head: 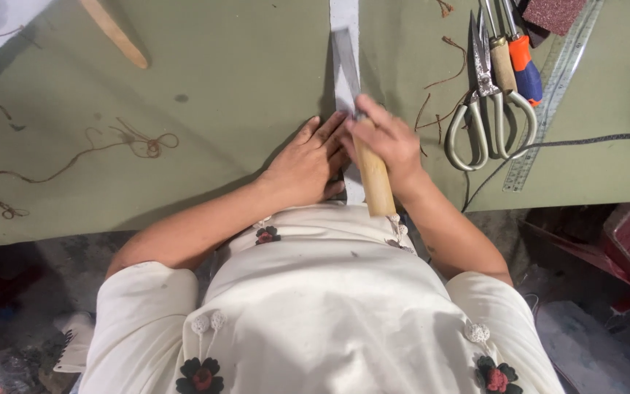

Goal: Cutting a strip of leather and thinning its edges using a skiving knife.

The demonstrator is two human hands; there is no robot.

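My right hand point(386, 138) grips a knife by its pale wooden handle point(373, 179); the flat metal blade point(347, 69) points away from me and lies along a narrow white strip point(344, 14) on the green table point(220, 80). My left hand point(306, 164) lies flat with fingers spread, pressing down on the strip just left of the handle. Both hands touch near the table's front edge, close to my body in a cream top.
Large metal scissors point(486, 109), a wooden-handled tool point(503, 62), an orange-and-blue handled tool point(525, 66) and a steel ruler point(552, 95) lie to the right. A wooden stick point(114, 33) sits far left. Brown thread scraps point(122, 142) are scattered. A grey cord point(585, 140) crosses the right side.
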